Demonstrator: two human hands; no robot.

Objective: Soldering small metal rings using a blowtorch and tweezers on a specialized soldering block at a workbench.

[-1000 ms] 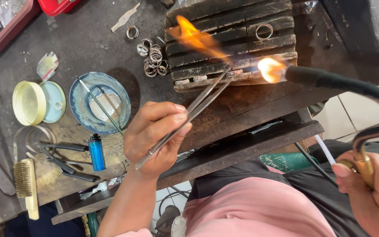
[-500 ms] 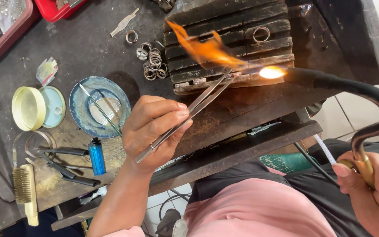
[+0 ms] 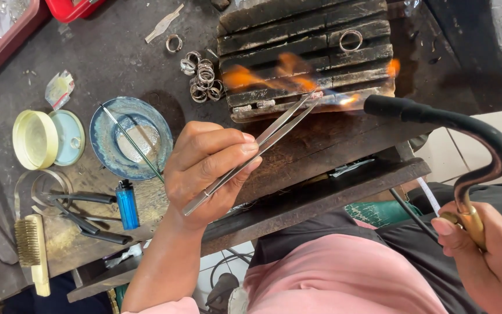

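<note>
While the left hand (image 3: 207,168) grips tweezers (image 3: 251,150), the blue dish (image 3: 103,142) holds 1 rod (image 3: 132,142).

We work at a dark, scorched wooden bench (image 3: 106,64). On it lie a charred grooved soldering block (image 3: 303,35), a cluster of metal rings (image 3: 203,78), a blue-rimmed dish (image 3: 101,139), a pale yellow lid (image 3: 35,139) beside a light blue one (image 3: 72,135), a blue lighter (image 3: 127,204), black-handled pliers (image 3: 76,212) and a wire brush (image 3: 32,250).

One tweezers (image 3: 251,152), one torch (image 3: 448,125).
</note>
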